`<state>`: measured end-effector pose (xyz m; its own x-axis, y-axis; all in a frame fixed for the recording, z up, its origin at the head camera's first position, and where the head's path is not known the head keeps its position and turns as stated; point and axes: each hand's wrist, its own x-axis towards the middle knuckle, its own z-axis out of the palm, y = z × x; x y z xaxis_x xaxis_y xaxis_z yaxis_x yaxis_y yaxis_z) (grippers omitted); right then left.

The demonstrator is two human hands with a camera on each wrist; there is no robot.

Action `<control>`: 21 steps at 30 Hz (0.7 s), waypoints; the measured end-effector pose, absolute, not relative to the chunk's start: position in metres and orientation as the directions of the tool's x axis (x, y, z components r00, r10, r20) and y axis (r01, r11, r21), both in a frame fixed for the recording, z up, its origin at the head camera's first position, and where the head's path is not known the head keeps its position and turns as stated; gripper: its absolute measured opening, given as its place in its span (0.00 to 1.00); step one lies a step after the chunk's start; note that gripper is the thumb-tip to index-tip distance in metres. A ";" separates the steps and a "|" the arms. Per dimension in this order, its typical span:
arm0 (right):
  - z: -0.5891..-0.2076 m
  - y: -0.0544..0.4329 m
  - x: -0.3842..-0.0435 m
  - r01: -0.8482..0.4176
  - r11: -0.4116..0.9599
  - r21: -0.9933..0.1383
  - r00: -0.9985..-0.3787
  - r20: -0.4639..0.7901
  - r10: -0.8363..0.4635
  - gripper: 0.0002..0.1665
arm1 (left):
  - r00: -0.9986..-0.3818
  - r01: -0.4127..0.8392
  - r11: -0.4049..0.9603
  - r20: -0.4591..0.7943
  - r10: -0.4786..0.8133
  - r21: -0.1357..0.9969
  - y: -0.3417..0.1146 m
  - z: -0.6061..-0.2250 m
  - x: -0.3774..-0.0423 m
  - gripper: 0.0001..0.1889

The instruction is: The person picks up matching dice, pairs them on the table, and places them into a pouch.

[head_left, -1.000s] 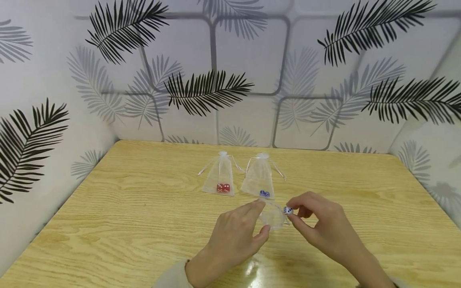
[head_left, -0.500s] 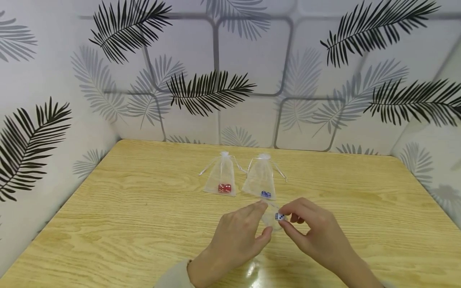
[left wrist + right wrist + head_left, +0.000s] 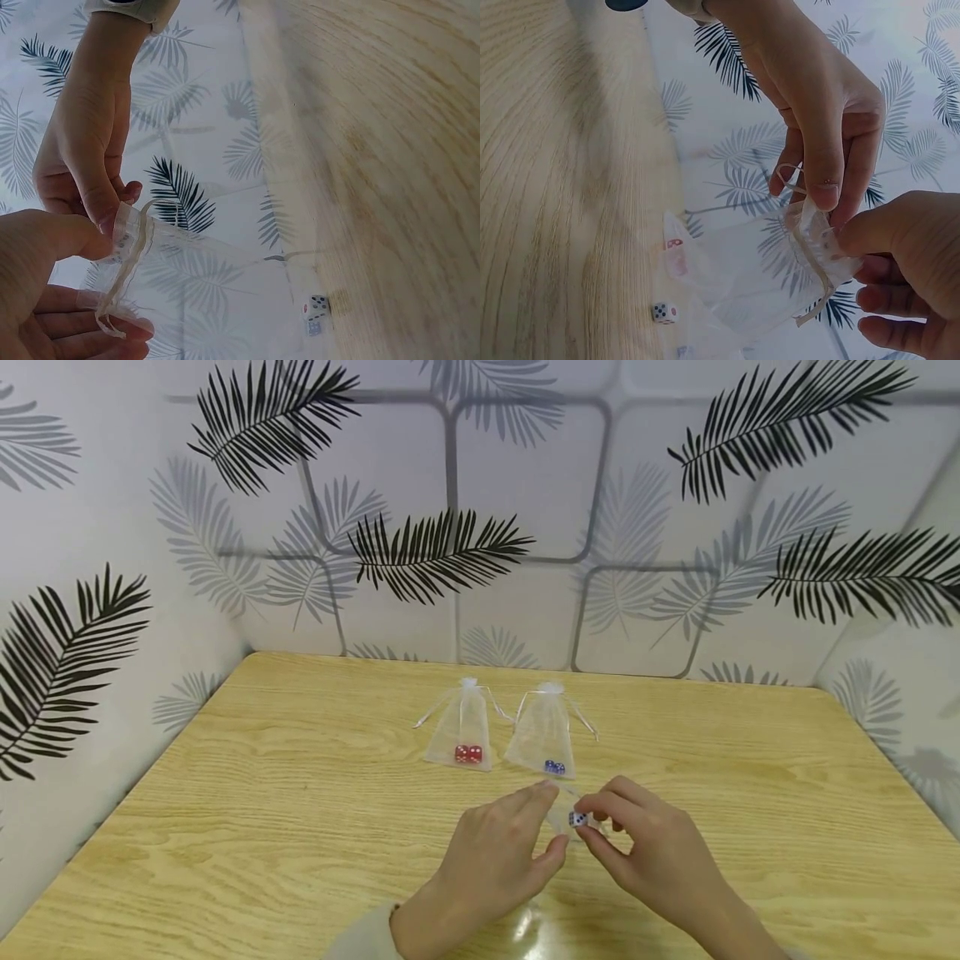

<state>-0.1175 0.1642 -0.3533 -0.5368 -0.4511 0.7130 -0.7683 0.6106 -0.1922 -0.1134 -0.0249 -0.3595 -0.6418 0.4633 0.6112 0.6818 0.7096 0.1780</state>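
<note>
My left hand [image 3: 498,847] holds a sheer white drawstring pouch [image 3: 558,814] by its mouth, thumb and fingers apart along the rim. In the left wrist view the pouch [image 3: 195,277] hangs from that hand, its pale cord [image 3: 127,274] near the rim. My right hand [image 3: 648,843] pinches a white die [image 3: 577,819] with dark pips between thumb and forefinger, right at the pouch mouth. Another white die [image 3: 316,306] shows through the sheer cloth toward the pouch's far end; whether it lies inside, I cannot tell.
Beyond the hands, two tied sheer pouches lie flat on the wooden table [image 3: 300,810]. The left pouch [image 3: 461,722] contains red dice [image 3: 468,754]; the right pouch [image 3: 540,731] contains blue dice [image 3: 554,767]. A leaf-patterned wall covering [image 3: 517,602] rises behind and at both sides.
My right hand has moved left with the white die, from beside the pouch to its mouth. My left hand has stayed nearly still, holding the pouch.
</note>
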 end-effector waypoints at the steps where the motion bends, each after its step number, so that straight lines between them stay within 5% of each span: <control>1: -0.353 0.164 -0.117 -0.766 0.615 -0.189 -0.538 0.711 -0.452 0.27 | -0.642 0.682 0.709 0.611 0.463 0.179 -0.025 -0.359 -0.113 0.20; 6: -0.354 0.165 -0.118 -0.759 0.628 -0.173 -0.540 0.706 -0.458 0.30 | -0.646 0.676 0.714 0.612 0.457 0.181 -0.024 -0.359 -0.113 0.19; 10: -0.353 0.165 -0.118 -0.755 0.635 -0.163 -0.543 0.699 -0.465 0.07 | -0.641 0.677 0.714 0.620 0.452 0.180 -0.024 -0.362 -0.114 0.20; 13: -0.352 0.166 -0.117 -0.750 0.642 -0.161 -0.549 0.692 -0.468 0.18 | -0.638 0.681 0.708 0.623 0.452 0.184 -0.025 -0.362 -0.114 0.20; 18: -0.352 0.167 -0.117 -0.746 0.645 -0.167 -0.553 0.694 -0.460 0.06 | -0.643 0.684 0.705 0.614 0.458 0.190 -0.025 -0.358 -0.112 0.19; 21: -0.352 0.168 -0.118 -0.743 0.648 -0.169 -0.552 0.703 -0.448 0.22 | -0.650 0.681 0.707 0.602 0.463 0.191 -0.026 -0.357 -0.112 0.18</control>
<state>-0.1177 0.1683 -0.3516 -0.5515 -0.4484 0.7034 -0.7427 0.6479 -0.1693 -0.1121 -0.0257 -0.3570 -0.6499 0.4635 0.6024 0.6811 0.7068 0.1910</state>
